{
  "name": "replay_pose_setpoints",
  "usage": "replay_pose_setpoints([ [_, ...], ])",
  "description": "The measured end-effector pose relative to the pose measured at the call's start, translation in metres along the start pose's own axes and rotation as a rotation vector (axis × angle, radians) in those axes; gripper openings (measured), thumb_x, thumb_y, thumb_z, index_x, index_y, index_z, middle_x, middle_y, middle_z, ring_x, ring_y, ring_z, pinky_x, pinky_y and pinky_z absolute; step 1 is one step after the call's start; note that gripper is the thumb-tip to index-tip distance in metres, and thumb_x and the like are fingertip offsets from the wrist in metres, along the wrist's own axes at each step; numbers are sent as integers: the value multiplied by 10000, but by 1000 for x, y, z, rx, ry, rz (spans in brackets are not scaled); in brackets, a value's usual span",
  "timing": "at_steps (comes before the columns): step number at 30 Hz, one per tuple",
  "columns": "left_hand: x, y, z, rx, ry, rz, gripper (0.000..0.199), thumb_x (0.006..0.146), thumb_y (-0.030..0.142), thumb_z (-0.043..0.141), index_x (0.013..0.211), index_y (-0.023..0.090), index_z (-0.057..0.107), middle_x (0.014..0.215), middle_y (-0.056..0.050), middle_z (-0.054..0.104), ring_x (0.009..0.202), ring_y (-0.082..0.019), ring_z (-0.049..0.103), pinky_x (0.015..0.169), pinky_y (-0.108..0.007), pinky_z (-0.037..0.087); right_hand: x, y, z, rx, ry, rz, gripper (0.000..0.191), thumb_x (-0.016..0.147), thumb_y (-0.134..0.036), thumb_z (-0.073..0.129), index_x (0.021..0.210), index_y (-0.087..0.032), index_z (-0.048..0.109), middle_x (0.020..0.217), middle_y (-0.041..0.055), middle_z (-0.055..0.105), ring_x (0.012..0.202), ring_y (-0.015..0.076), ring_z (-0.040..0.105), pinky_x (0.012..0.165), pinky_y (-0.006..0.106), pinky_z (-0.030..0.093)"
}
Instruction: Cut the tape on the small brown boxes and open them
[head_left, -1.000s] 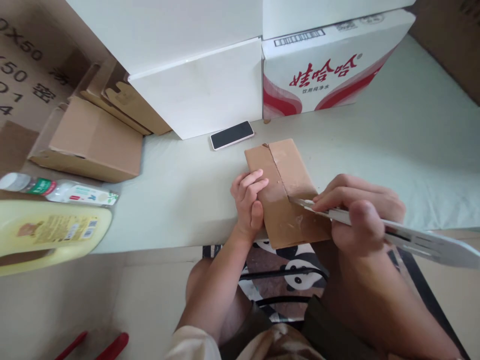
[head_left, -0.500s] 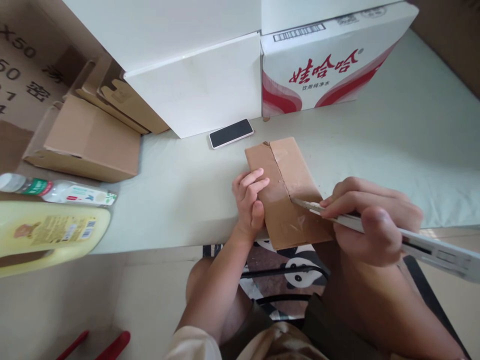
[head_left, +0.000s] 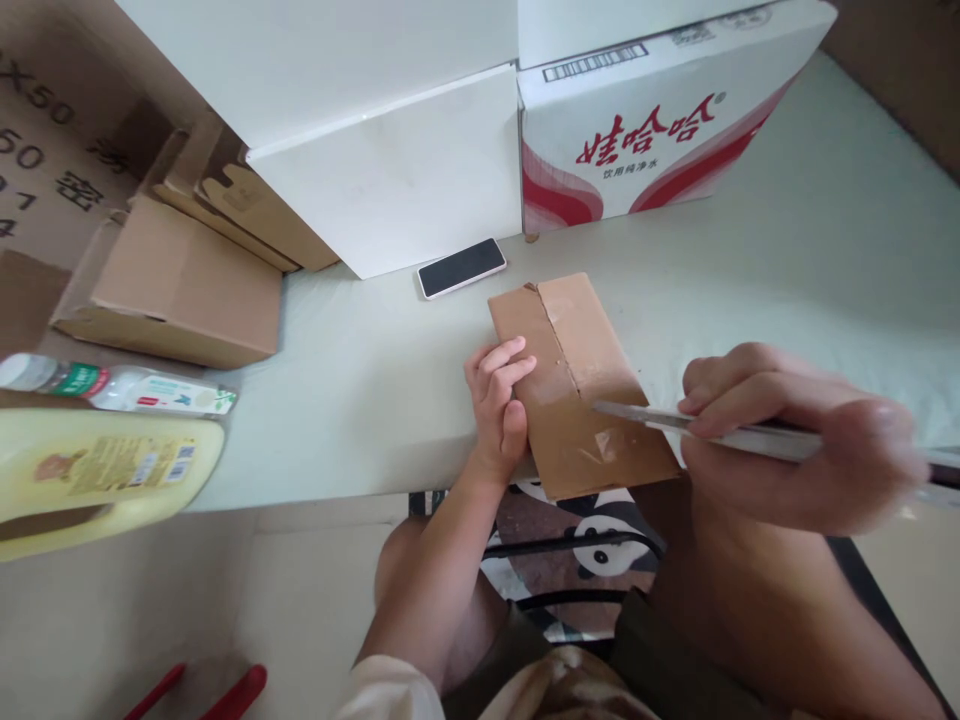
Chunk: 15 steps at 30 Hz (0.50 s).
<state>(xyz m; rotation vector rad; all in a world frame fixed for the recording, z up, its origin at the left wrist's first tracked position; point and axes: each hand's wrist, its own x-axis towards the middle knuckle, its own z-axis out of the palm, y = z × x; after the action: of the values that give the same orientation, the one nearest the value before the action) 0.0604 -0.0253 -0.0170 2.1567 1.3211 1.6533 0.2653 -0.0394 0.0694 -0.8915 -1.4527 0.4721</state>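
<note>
A small brown cardboard box lies at the table's front edge, its near end jutting over. Along its taped top seam runs a cut from the far end to about the middle. My left hand grips the box's left side, fingers on top and thumb at the near left. My right hand is closed around a utility knife with its blade out. The blade tip is over the box top, just right of the cut's near end; I cannot tell whether it touches the cardboard.
A phone lies beyond the box, before a white box and a red-and-white water carton. At left are brown cartons, a clear bottle and a yellow jug. A panda-print stool is below.
My right hand has drawn the knife back to the right, and the blade has come out of the cut. My left hand and the box have stayed almost still.
</note>
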Motion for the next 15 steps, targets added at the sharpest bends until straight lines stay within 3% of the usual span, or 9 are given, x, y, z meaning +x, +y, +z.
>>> replay_pose_setpoints([
  [1,0,0,0,8,2,-5,481,1086,477,192,1240,256,590,1376,-106,664,1302,-243,584,1115,-493,446,2,1,2,13,86,-89,285,877,-401,731,637,-318,602,526,-33,538,455,166,492,471,353,374],
  [3,0,0,0,13,6,-7,476,1086,474,198,1230,251,593,1364,-106,666,1300,-243,586,1110,-492,459,7,3,6,41,238,-128,389,985,-458,558,631,-301,600,511,-11,503,442,165,483,466,353,332],
  [6,0,1,1,3,14,-9,460,1084,459,212,1224,248,597,1362,-103,663,1294,-243,588,1105,-486,466,13,6,10,90,332,52,594,1037,-510,340,560,-254,586,511,49,474,477,180,502,477,372,309],
  [11,-1,0,3,-9,21,-28,454,1077,438,211,1228,250,596,1357,-105,664,1292,-253,586,1097,-484,461,14,24,10,196,330,251,624,976,-669,377,581,-251,616,484,49,490,447,176,462,444,354,281],
  [15,-2,-3,5,-34,37,-10,446,1076,436,216,1240,261,593,1348,-97,664,1287,-250,584,1105,-484,447,11,43,11,270,281,304,602,963,-734,344,645,-282,583,432,-32,357,339,147,323,363,328,188],
])
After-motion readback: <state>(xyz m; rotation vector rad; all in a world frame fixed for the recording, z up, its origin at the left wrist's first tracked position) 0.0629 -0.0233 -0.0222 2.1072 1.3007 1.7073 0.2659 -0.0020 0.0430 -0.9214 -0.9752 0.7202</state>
